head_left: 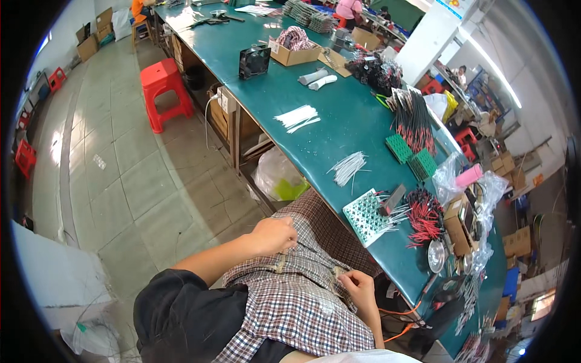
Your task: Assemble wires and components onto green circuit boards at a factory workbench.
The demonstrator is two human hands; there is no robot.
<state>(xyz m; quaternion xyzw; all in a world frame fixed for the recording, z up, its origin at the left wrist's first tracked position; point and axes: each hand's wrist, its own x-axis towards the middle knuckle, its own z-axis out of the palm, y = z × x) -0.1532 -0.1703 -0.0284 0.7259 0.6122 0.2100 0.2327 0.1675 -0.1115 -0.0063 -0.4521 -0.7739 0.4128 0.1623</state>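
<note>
A brown-and-white checked apron (290, 305) lies over my lap, with worn, yellowish frayed patches on it. My left hand (275, 235) is closed in a fist over the apron near my knees; whatever is inside its fingers is hidden. Lower down and to the right, my right hand (361, 289) pinches at the apron beside a frayed spot. Both hands are below the table's near edge. On the table closest to them is a white perforated block (365, 216) with white-tipped wires and a dark grey piece resting by it.
The long green table (275, 157) holds white sleeve bundles (348, 167), red-black wires (422, 212), green perforated blocks (398, 148), a black fan (254, 62) and an open carton (293, 51). A red stool (164, 91) stands on the tiled floor at left. Other people sit far off.
</note>
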